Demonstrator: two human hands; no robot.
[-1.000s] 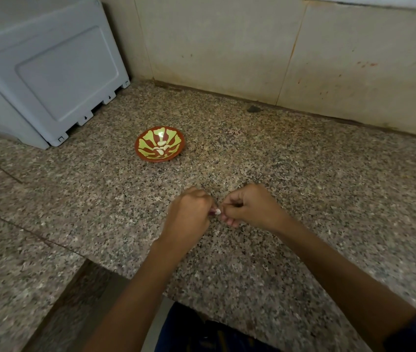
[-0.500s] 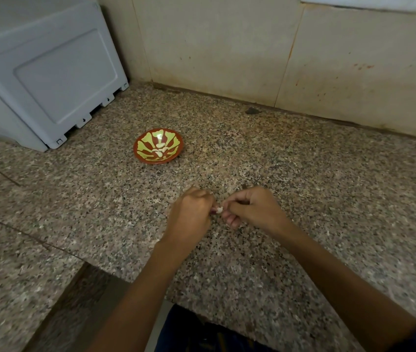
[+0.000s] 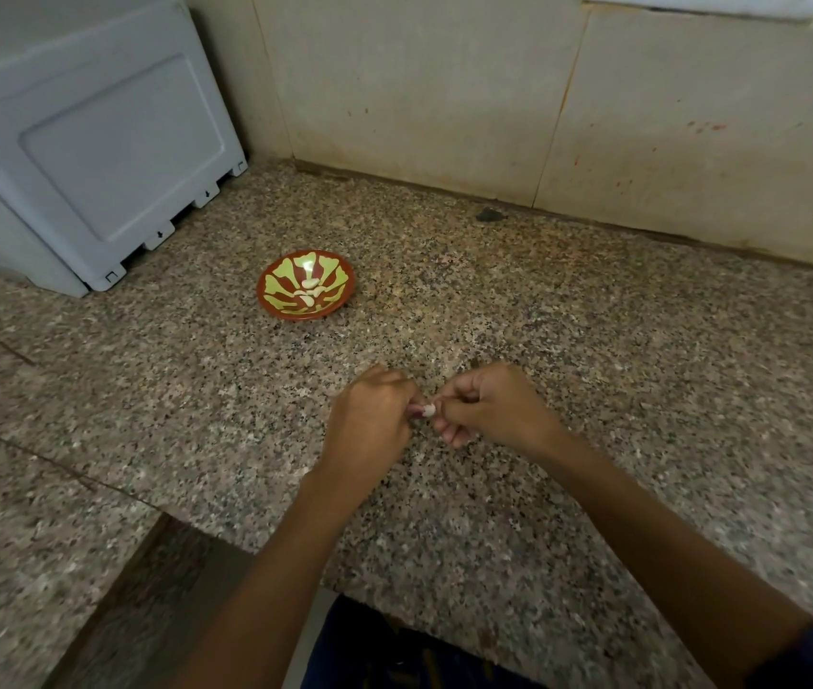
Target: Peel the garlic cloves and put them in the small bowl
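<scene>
A small garlic clove (image 3: pixel 427 410), whitish with a bit of purple skin, is pinched between both my hands just above the granite counter. My left hand (image 3: pixel 369 425) grips it from the left with curled fingers. From the right, my right hand (image 3: pixel 489 407) pinches its other end with thumb and fingertips. Most of the clove is hidden by my fingers. Farther back and to the left stands the small red bowl (image 3: pixel 340 303) with a yellow-green pattern, and several peeled white cloves (image 3: pixel 312 290) lie in it.
A grey plastic box (image 3: pixel 76 156) fills the back left corner of the granite counter (image 3: pixel 643 370). Beige wall tiles (image 3: pixel 444 92) run along the back. The counter's front edge (image 3: pixel 245 544) steps down near my body at the lower left.
Both hands stay together on the clove with only small finger movements. The view has shifted slightly.
</scene>
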